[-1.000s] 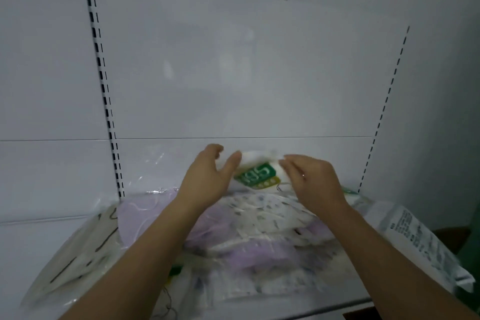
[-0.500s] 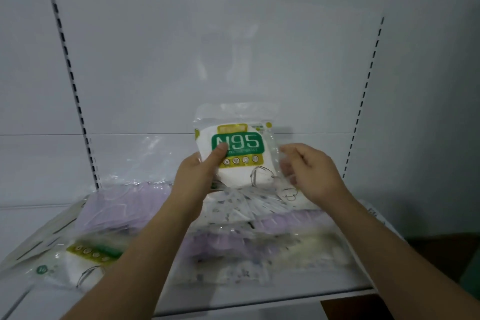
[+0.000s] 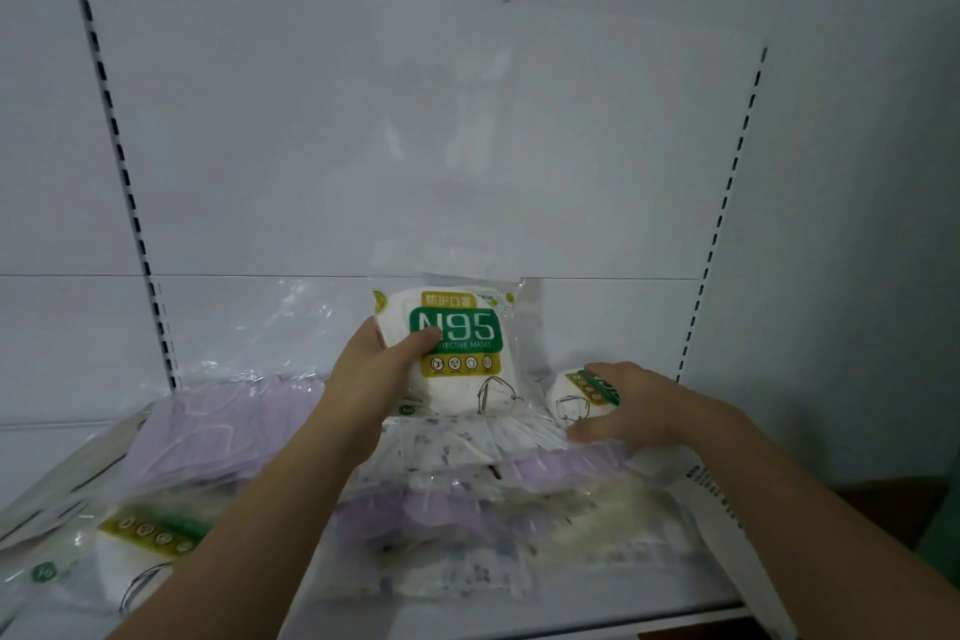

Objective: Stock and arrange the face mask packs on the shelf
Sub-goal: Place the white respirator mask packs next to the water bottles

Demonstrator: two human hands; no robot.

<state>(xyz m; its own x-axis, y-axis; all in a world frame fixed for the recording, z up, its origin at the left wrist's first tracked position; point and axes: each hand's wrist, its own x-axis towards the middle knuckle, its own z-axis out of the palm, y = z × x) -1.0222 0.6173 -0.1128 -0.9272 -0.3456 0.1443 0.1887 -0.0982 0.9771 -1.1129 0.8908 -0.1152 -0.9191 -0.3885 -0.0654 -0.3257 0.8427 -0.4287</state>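
Note:
My left hand [image 3: 375, 378] grips an upright N95 mask pack [image 3: 457, 348], white with a green and yellow label, thumb across its front, near the back of the white shelf [image 3: 519, 618]. My right hand [image 3: 636, 403] curls over a second N95 pack [image 3: 574, 398] lying flat to the right, fingers on top and thumb below. Under both hands spreads a heap of clear packs: purple masks [image 3: 218, 431] at the left and patterned white ones [image 3: 467, 442] in the middle. A third N95 pack [image 3: 140, 556] lies at the front left.
The white back panel [image 3: 415, 146] has slotted uprights at the left [image 3: 124, 182] and right [image 3: 722, 218]. A large clear bag with printed text [image 3: 727, 525] hangs over the shelf's right front edge. A grey wall stands to the right.
My left hand has raised the N95 pack upright and now holds it alone. My right hand let go of it, moved right and down, and closed over a second N95 pack.

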